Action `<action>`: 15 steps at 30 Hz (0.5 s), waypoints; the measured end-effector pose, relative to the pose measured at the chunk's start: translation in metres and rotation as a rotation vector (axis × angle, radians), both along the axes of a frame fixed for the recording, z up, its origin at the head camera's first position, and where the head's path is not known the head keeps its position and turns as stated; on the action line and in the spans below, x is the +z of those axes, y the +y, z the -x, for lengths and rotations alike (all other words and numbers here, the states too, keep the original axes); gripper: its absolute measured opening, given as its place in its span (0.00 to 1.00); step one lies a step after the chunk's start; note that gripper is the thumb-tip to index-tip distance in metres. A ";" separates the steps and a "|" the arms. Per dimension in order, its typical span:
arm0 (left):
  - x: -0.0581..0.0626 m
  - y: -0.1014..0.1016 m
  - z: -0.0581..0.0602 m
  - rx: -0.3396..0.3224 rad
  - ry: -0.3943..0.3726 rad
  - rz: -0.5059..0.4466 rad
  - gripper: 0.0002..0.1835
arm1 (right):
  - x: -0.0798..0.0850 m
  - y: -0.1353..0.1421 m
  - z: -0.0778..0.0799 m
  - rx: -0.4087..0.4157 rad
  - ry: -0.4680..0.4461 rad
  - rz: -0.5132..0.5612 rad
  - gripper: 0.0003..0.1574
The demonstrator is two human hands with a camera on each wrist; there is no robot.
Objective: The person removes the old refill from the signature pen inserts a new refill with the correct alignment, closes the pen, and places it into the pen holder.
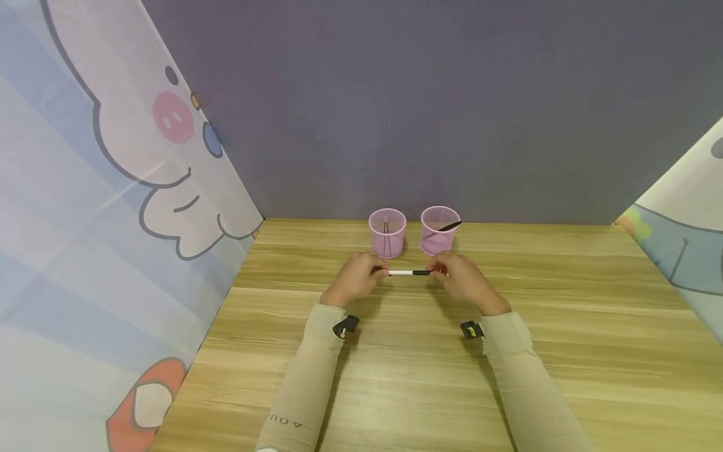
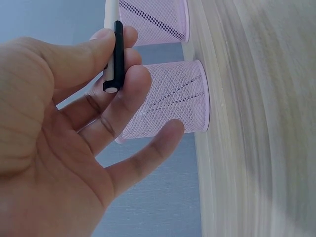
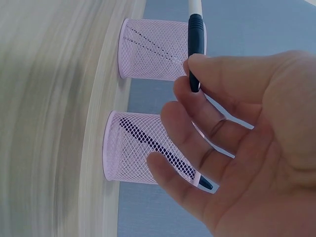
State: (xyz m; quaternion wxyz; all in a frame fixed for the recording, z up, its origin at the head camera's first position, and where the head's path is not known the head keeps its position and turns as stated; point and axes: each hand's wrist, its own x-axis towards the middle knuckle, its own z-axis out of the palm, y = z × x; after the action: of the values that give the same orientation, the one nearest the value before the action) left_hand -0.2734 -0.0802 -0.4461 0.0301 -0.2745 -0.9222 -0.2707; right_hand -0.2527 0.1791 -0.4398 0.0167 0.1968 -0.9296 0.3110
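Note:
A white pen with black ends (image 1: pixel 401 272) is held level between both hands, in front of two pink mesh cups. At its clip end, my left hand (image 1: pixel 357 276) pinches it between thumb and fingers; the black clip (image 2: pixel 118 54) shows in the left wrist view. My right hand (image 1: pixel 462 279) pinches the black grip section (image 3: pixel 196 37) near the other end. The left mesh cup (image 1: pixel 387 245) holds thin dark sticks, their kind unclear. In the right mesh cup (image 1: pixel 436 243) leans a black pen (image 3: pixel 205 183), its end sticking out over the rim.
Both cups stand side by side near the back edge of the wooden table (image 1: pixel 407 376). Behind them rises a grey panel (image 1: pixel 429 113). A cartoon-printed cloth (image 1: pixel 73 251) hangs along the left side, with another printed cloth (image 1: pixel 689 238) on the right.

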 end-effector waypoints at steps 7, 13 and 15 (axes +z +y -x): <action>-0.001 0.000 0.000 0.000 -0.009 0.003 0.07 | 0.000 0.000 0.001 0.004 0.018 -0.011 0.04; -0.001 0.000 0.000 -0.003 -0.003 0.001 0.07 | 0.000 -0.001 0.001 0.006 0.026 -0.012 0.05; -0.001 0.000 0.000 -0.004 -0.006 0.000 0.07 | 0.000 -0.001 0.001 0.006 0.029 -0.013 0.05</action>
State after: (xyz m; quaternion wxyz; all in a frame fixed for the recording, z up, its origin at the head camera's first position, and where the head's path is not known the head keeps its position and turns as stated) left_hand -0.2735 -0.0799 -0.4467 0.0270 -0.2753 -0.9218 -0.2714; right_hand -0.2540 0.1783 -0.4402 0.0277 0.2044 -0.9307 0.3020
